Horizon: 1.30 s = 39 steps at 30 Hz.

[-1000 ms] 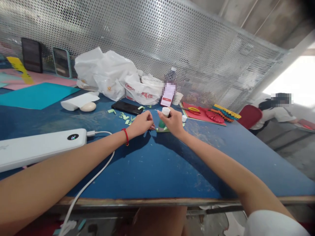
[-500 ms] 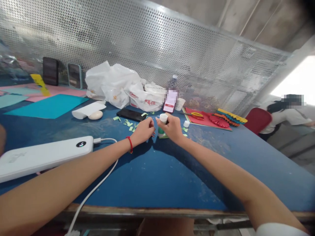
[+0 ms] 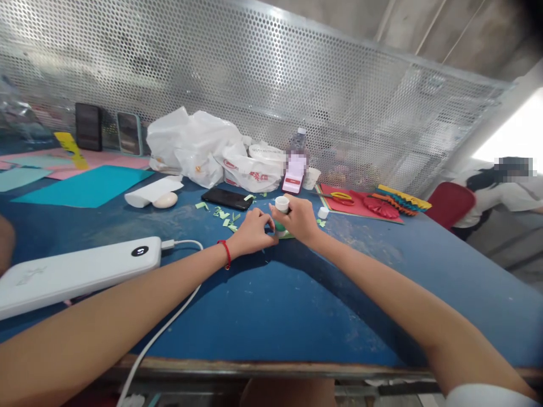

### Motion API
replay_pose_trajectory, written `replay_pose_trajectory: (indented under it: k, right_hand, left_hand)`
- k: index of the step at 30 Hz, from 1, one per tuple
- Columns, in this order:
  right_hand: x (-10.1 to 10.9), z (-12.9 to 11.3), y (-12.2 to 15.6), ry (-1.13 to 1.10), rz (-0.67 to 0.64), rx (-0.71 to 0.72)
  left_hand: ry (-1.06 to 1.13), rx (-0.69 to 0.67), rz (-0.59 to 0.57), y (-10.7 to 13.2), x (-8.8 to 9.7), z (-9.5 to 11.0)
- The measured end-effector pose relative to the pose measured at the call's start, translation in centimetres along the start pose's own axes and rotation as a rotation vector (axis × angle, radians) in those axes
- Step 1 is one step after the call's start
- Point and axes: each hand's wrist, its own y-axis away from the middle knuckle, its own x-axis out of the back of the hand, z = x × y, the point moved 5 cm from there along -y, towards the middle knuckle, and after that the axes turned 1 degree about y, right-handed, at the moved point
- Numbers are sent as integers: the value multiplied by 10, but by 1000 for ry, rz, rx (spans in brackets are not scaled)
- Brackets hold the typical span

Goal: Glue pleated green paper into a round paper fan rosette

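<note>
My right hand (image 3: 300,217) is wrapped round a white and green glue stick (image 3: 281,204), which stands upright over a piece of light green paper (image 3: 291,235) on the table. Only a strip of that paper shows; the hands hide the rest. Close beside the glue stick's base, my left hand (image 3: 257,230) has its fingers bent and pinched at the paper's left edge. A red cord bracelet circles the left wrist. The small white cap (image 3: 323,212) rests to the right of my right hand. Light green paper scraps (image 3: 223,215) are scattered beyond my left hand.
A black phone (image 3: 227,198) lies behind the scraps. White plastic bags (image 3: 199,147) and a propped phone (image 3: 294,172) stand at the back. Yellow-handled scissors (image 3: 341,197) rest on red paper at right. A white power bank (image 3: 85,277) with its cable (image 3: 178,311) is at left.
My left hand has moved right and slightly down, up against the glue stick's base and the green paper. My right hand still grips the glue stick in nearly the same place.
</note>
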Motion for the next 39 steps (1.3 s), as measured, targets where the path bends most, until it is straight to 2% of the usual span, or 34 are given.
replay_pose_trajectory:
  k: [13,22,33,39]
  right_hand:
    - [7,-2,-4,90,-78,-9]
    - [17,14,-1,115,-107,21]
    - [31,25,6,133,-40,4]
    - [45,31,4,149,25,-2]
  left_hand:
    - [-77,-148,-90,-11,-12,-13]
    - [-117,-282,-166,-3,-4,11]
    - [-148,-294,-205,-3,-4,15]
    - [-176,-269,-185,-1,-3,18]
